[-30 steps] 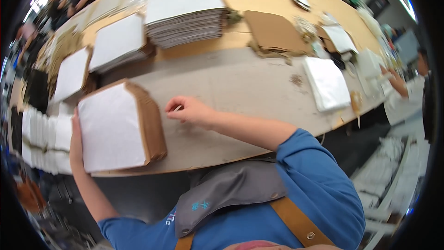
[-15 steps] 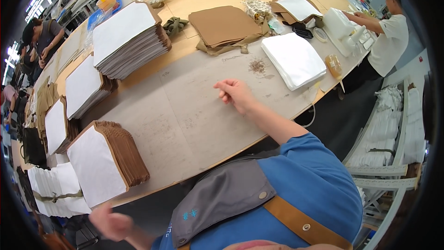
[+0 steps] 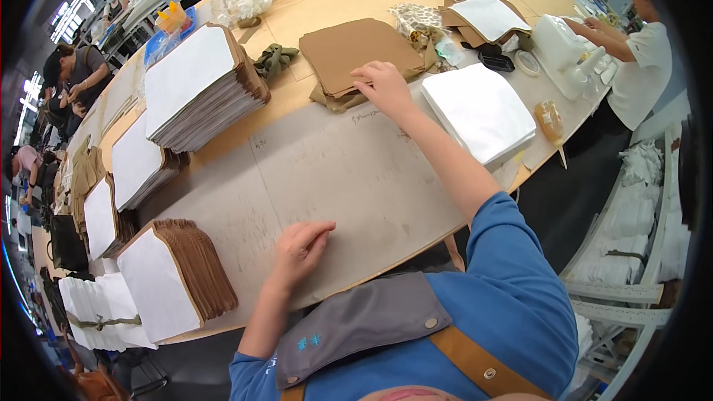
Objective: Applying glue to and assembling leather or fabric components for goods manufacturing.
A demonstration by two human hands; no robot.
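Note:
A stack of brown cut panels [image 3: 360, 50] lies beyond the middle of the table on an olive cloth. Over its near edge is my right hand [image 3: 384, 87], thumb and bent fingers slightly apart; whether the fingertips touch the top panel I cannot make out. Lower down, my left hand [image 3: 303, 251] hovers at the grey table covering [image 3: 297, 178], its fingers curled together with nothing visible in them. To the right of my right forearm sits a stack of white sheets [image 3: 479, 111].
Tall stacks of white-faced brown panels [image 3: 189, 78] line the left side, with another stack [image 3: 160, 278] near the front edge. A white sewing machine [image 3: 561, 56], a bottle of amber material [image 3: 549, 121] and a seated person [image 3: 646, 52] are at the right. A tape roll [image 3: 526, 64] lies nearby.
My right hand has moved up and away from me to the brown stack. My left hand has come from the lower left edge to over the grey covering. The view has shifted slightly.

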